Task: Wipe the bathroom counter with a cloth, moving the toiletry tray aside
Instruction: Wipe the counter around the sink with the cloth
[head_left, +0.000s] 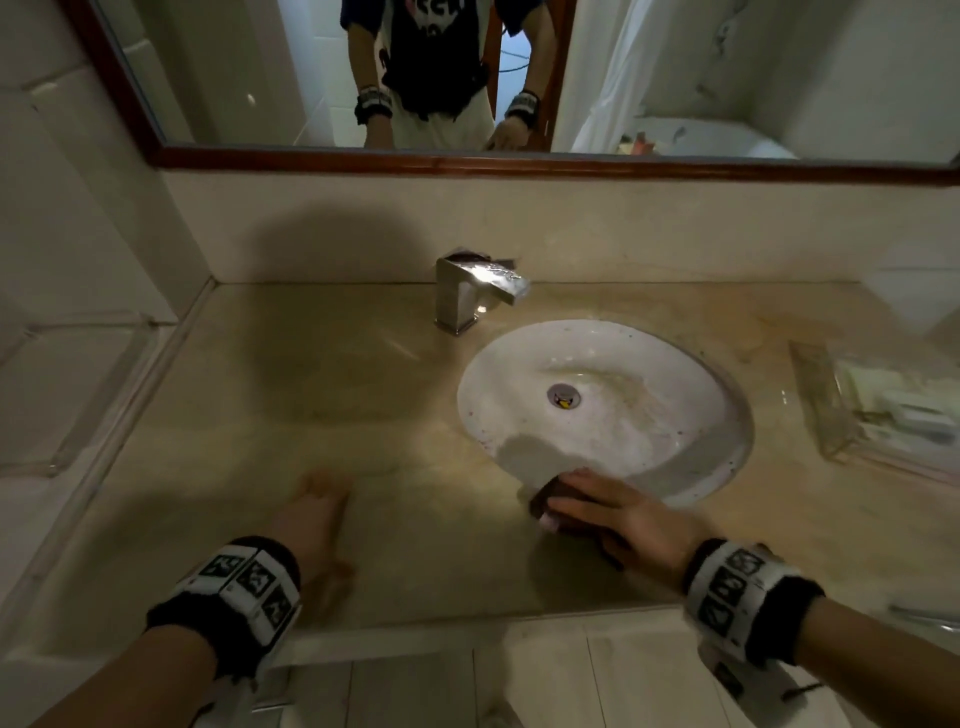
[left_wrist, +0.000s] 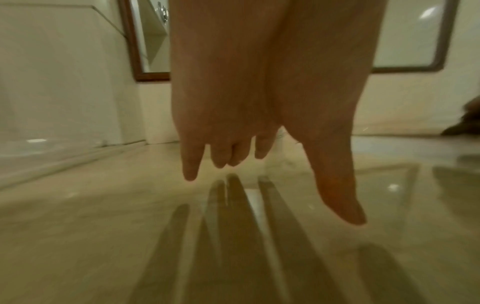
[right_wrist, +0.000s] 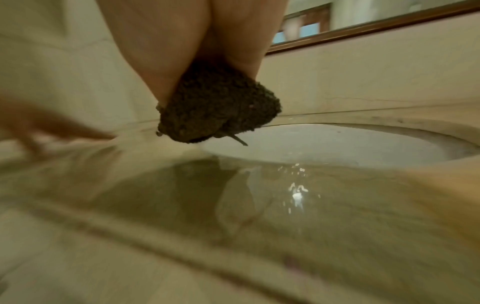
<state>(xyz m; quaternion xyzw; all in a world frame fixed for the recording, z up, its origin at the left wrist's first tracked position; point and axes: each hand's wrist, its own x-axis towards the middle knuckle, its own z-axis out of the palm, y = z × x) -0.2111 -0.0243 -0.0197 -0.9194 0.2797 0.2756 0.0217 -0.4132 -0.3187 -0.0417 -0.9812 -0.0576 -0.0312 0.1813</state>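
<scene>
At lower centre, a dark brown cloth (head_left: 553, 499) is clasped by the right hand (head_left: 623, 512) at the sink (head_left: 691, 374) rim; the left hand (head_left: 311, 519) lies spread on the surface (head_left: 311, 374). The clear toiletry tray (head_left: 826, 405) sits at right. Firm overlapping strokes should be kept.

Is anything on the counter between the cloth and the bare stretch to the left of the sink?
Only the left hand, resting open on the counter left of the cloth; nothing else visible stands there.

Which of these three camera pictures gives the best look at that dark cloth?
The right wrist view: the cloth fills its centre, its nubbly brown texture clear, bunched in the right hand. In the head view, the hand mostly covers it. The left wrist view shows only a dark blur at its right edge.
</scene>
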